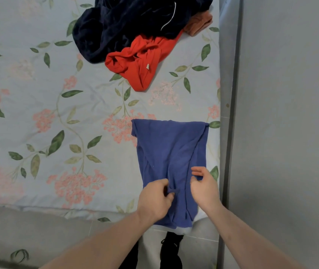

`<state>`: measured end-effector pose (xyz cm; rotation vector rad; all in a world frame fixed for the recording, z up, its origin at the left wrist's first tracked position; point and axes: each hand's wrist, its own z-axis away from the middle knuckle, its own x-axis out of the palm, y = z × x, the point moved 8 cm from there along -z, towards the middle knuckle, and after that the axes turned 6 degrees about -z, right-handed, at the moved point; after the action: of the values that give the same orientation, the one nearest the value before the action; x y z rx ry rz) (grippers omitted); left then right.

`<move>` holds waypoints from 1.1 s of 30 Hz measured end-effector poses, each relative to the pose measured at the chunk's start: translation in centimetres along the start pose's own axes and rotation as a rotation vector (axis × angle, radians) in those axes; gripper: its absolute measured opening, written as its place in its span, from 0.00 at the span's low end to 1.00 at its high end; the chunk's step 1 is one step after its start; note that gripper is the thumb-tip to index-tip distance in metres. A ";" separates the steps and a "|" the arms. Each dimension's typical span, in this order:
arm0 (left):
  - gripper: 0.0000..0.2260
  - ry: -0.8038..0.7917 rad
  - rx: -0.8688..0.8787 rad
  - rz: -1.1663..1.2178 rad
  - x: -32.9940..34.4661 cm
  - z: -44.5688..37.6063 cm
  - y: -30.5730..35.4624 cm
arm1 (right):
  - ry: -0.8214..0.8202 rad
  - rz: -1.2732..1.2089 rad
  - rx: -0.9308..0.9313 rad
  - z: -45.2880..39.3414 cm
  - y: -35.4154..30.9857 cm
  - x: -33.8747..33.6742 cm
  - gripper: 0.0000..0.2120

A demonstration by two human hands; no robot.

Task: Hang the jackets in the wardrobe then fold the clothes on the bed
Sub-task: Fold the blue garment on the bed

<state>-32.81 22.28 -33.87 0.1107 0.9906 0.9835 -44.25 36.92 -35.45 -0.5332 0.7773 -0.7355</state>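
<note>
A blue shirt lies lengthwise on the floral bed sheet, its sides folded in and its lower end hanging over the bed's front edge. My left hand pinches a small fold of the blue fabric near the lower middle. My right hand pinches the shirt's right edge just beside it. Farther back lie a crumpled red garment, a dark navy garment and an orange-brown cloth, all in one heap.
A grey wall and a metal post run along the bed's right side. The tiled floor and my dark shoes show below the bed's front edge.
</note>
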 end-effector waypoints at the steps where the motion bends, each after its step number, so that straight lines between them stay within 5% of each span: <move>1: 0.11 0.046 0.111 -0.051 0.0 0.5 1.5 | 0.029 -0.034 0.026 -0.1 0.4 -0.5 0.12; 4: 0.04 -0.013 0.416 -0.117 2.2 2.4 5.2 | 0.070 -0.094 0.127 0.0 1.4 -2.2 0.06; 8: 0.18 -0.312 0.550 -0.131 5.6 3.5 5.5 | -0.016 -0.048 0.195 1.1 2.5 -2.4 0.18; 10: 0.20 -0.234 0.405 -0.076 4.9 2.7 4.0 | -0.043 0.050 0.184 1.7 3.3 -2.3 0.11; 13: 0.14 0.055 -0.101 0.118 1.7 1.4 -1.0 | -0.092 0.155 0.218 2.2 4.6 -2.2 0.13; 17: 0.19 -0.070 -0.485 0.323 3.7 0.9 -4.6 | -0.136 0.122 0.316 2.7 6.7 -1.3 0.14; 20: 0.13 -0.118 -0.551 0.511 5.6 0.5 -4.7 | -0.223 -0.060 0.348 3.4 6.8 -0.1 0.08; 25: 0.15 0.063 -0.592 0.569 4.4 1.7 -5.5 | -0.266 -0.205 0.384 4.2 6.5 -0.5 0.06; 30: 0.08 0.204 -0.499 0.677 2.4 4.1 -6.2 | -0.239 0.011 0.325 4.3 7.9 -1.0 0.13; 33: 0.08 0.206 -0.522 0.639 2.6 4.5 -7.8 | -0.211 0.049 0.286 5.0 7.5 -0.3 0.05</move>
<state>-24.01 21.17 -36.82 -0.1218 0.8647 1.8424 -37.58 42.74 -37.28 -0.3249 0.4766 -0.7171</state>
